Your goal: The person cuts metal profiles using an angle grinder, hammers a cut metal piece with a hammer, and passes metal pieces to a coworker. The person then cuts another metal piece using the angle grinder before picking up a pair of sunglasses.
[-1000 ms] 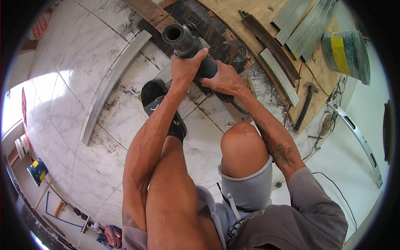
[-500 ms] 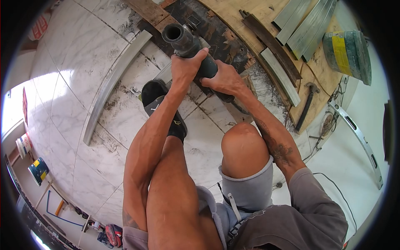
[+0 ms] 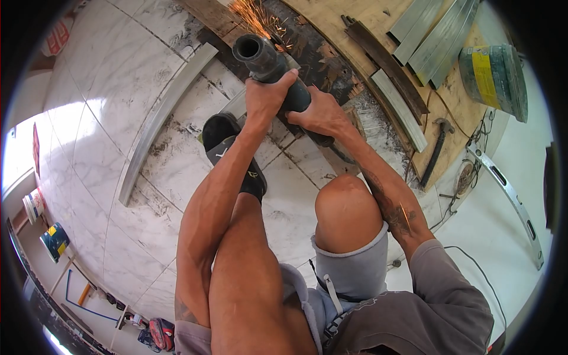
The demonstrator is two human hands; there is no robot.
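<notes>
My left hand [image 3: 266, 100] is wrapped round the dark body of an angle grinder [image 3: 269, 66], near the end with a round hollow opening. Further back on the same tool, my right hand [image 3: 316, 112] is closed round it. Orange sparks [image 3: 257, 18] spray from beyond the grinder; its disc and the spot it touches are hidden behind the body. A pale metal bar [image 3: 236, 105] runs from beside my sandalled foot [image 3: 228, 142] toward the grinder.
A long metal channel [image 3: 163, 118] lies on the marble-look tiles at left. On the plywood [image 3: 449, 124] at right are metal profiles [image 3: 444, 47], a hammer [image 3: 436, 151] and a green bucket [image 3: 492, 81]. A spirit level [image 3: 509, 201] and cables lie further right.
Sparks have appeared beyond the grinder, and a small bright streak shows over my right forearm. The grinder and both hands have barely shifted.
</notes>
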